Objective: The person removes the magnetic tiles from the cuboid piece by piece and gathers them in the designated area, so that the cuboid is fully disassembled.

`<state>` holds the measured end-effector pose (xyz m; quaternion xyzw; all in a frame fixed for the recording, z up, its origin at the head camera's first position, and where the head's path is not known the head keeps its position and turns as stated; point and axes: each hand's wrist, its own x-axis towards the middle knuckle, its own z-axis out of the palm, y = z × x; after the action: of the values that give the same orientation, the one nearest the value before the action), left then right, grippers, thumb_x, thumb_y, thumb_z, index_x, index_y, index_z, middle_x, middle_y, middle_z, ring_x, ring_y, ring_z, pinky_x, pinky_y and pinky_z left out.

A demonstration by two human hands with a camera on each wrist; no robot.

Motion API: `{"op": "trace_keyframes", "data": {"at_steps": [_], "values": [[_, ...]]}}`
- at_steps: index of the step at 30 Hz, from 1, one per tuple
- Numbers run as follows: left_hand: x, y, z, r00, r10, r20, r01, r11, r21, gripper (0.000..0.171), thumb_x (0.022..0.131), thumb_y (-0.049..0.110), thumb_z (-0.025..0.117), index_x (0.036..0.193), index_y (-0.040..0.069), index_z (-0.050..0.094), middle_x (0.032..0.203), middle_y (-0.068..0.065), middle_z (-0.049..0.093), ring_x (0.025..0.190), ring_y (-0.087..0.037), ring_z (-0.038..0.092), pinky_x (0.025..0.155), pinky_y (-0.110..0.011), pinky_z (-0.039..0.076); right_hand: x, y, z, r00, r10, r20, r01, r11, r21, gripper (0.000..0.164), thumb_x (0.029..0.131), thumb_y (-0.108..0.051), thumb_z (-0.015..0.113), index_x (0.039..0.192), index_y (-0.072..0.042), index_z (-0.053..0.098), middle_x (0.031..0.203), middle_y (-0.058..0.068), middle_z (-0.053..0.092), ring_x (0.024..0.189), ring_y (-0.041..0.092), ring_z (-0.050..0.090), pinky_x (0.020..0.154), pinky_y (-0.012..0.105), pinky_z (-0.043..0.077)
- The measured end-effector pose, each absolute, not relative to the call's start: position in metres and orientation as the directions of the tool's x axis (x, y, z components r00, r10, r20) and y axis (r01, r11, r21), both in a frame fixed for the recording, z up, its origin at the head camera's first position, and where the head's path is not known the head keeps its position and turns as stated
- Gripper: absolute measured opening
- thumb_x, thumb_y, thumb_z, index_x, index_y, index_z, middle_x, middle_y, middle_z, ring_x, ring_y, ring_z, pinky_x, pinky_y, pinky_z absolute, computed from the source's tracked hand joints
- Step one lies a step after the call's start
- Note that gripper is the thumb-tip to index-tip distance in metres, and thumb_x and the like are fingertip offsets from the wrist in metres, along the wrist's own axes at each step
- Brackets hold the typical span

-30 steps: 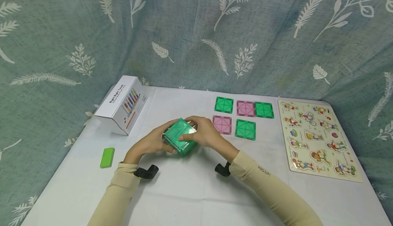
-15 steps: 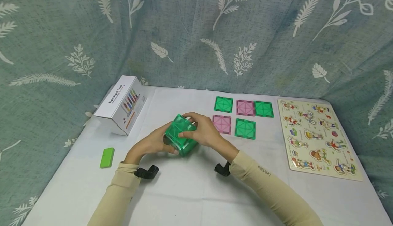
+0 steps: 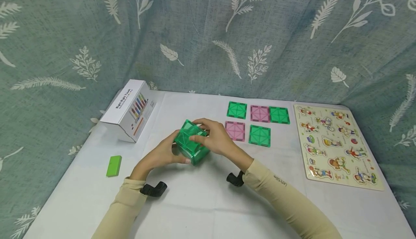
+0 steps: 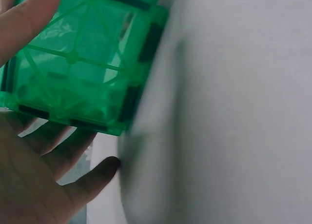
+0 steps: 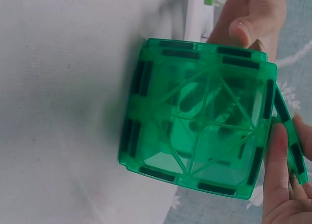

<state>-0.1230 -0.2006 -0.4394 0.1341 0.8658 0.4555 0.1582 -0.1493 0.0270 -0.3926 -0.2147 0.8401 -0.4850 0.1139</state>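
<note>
A box of green translucent magnetic tiles [image 5: 195,121] stands on the table between both hands. The left hand [image 3: 159,154] grips its left side, with the thumb on the near side and fingers behind; in the left wrist view the left fingers [image 4: 68,151] run along the box's edge. The right hand [image 3: 217,136] pinches a green square magnetic tile [image 5: 287,121] at the top of the box, thumb on its upper face. In the right wrist view this tile is tilted, leaving a wedge-shaped gap above the box. The right fingers behind are partly hidden.
Several green and pink tiles lie flat right of the hands, including a pink tile [image 3: 235,131] and a green tile [image 3: 259,135]. A white box [image 3: 128,111] and a green block [image 3: 113,165] are at the left. A wooden picture puzzle board [image 3: 338,147] lies at the right.
The top tile has turned and tipped, its far edge shifting up and left in view as the right hand moves it. The left thumb has shifted slightly along the box.
</note>
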Motion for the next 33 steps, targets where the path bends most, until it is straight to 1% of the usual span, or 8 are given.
{"op": "trace_keyframes", "data": {"at_steps": [2,4,7,13,20,28,33], "values": [[-0.1209,-0.2006,-0.4400,-0.919,0.365,-0.146,0.091,0.557,0.825,0.107,0.073,0.031,0.091,0.157,0.012,0.028,0.156,-0.016,0.043,0.145,-0.045,0.039,0.117,-0.067,0.033,-0.1493,0.0273,-0.3928,-0.879,-0.477,0.014,-0.239,0.414,-0.878,0.050,0.091,-0.026,0.076,0.137,-0.018,0.061,0.134,0.018,0.065,0.088,0.020,0.076,0.075,0.031,0.063],[-0.1195,-0.2006,-0.4403,-0.923,0.359,-0.140,0.093,0.561,0.822,0.107,0.073,0.032,0.091,0.157,0.012,0.028,0.156,-0.016,0.043,0.144,-0.045,0.039,0.117,-0.067,0.033,-0.1493,0.0276,-0.3932,-0.876,-0.482,0.013,-0.232,0.398,-0.888,0.050,0.091,-0.025,0.076,0.138,-0.017,0.060,0.136,0.019,0.064,0.080,0.016,0.075,0.072,0.028,0.063],[-0.1196,-0.1992,-0.4396,-0.922,0.364,-0.131,0.102,0.557,0.824,0.107,0.073,0.030,0.091,0.157,0.011,0.028,0.156,-0.017,0.043,0.145,-0.045,0.039,0.117,-0.066,0.033,-0.1490,0.0285,-0.3941,-0.879,-0.477,0.006,-0.219,0.391,-0.894,0.050,0.091,-0.026,0.075,0.138,-0.018,0.060,0.138,0.019,0.063,0.077,0.012,0.074,0.072,0.027,0.062],[-0.1202,-0.1966,-0.4367,-0.919,0.372,-0.131,0.106,0.552,0.827,0.108,0.072,0.030,0.091,0.157,0.010,0.027,0.155,-0.018,0.043,0.145,-0.043,0.039,0.117,-0.065,0.035,-0.1472,0.0290,-0.3969,-0.887,-0.461,-0.020,-0.173,0.373,-0.912,0.050,0.091,-0.026,0.075,0.139,-0.018,0.059,0.139,0.018,0.062,0.079,0.014,0.075,0.069,0.028,0.063],[-0.1194,-0.1973,-0.4377,-0.917,0.378,-0.129,0.105,0.539,0.836,0.107,0.073,0.028,0.091,0.157,0.011,0.027,0.156,-0.018,0.042,0.146,-0.043,0.038,0.117,-0.064,0.036,-0.1447,0.0281,-0.3994,-0.894,-0.448,-0.016,-0.146,0.325,-0.934,0.049,0.091,-0.023,0.076,0.137,-0.016,0.060,0.134,0.016,0.066,0.087,0.019,0.076,0.070,0.030,0.064],[-0.1198,-0.1990,-0.4403,-0.913,0.391,-0.115,0.118,0.525,0.843,0.107,0.074,0.026,0.091,0.157,0.007,0.026,0.154,-0.018,0.044,0.146,-0.041,0.039,0.117,-0.065,0.034,-0.1440,0.0272,-0.4014,-0.884,-0.466,-0.032,-0.092,0.242,-0.966,0.046,0.092,-0.020,0.074,0.134,-0.011,0.060,0.127,0.013,0.071,0.081,0.020,0.076,0.072,0.035,0.064],[-0.1214,-0.1987,-0.4396,-0.914,0.391,-0.108,0.127,0.528,0.839,0.107,0.074,0.027,0.091,0.157,0.006,0.026,0.155,-0.019,0.043,0.145,-0.043,0.039,0.118,-0.065,0.034,-0.1461,0.0288,-0.3995,-0.881,-0.473,-0.030,-0.069,0.190,-0.979,0.045,0.093,-0.018,0.073,0.135,-0.007,0.058,0.121,0.014,0.073,0.083,0.024,0.076,0.071,0.034,0.065]]}}
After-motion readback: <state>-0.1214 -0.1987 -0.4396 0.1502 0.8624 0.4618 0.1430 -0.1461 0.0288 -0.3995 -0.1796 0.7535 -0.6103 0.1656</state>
